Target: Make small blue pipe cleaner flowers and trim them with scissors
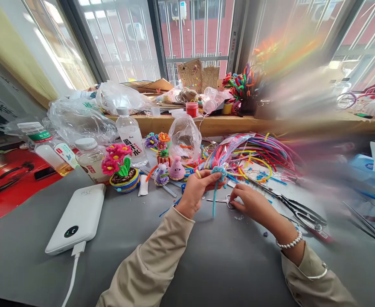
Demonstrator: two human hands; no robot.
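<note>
My left hand (pixel 197 190) holds a light blue pipe cleaner flower (pixel 218 172) upright between thumb and fingers, its stem hanging down to about the grey table top (pixel 206 256). My right hand (pixel 250 202) rests on the table just right of the stem, fingers closed on the handle of small silver scissors (pixel 223 200) lying flat. A bundle of colourful pipe cleaners (pixel 254 153) lies right behind both hands.
Large black scissors (pixel 297 209) lie right of my right hand. A white power bank (pixel 78 217) with cable sits at the left. Pipe cleaner flower pots (pixel 121 168), small figures (pixel 176 169), water bottles (pixel 130 136) and plastic bags crowd the back, below a cluttered window sill (pixel 238 123).
</note>
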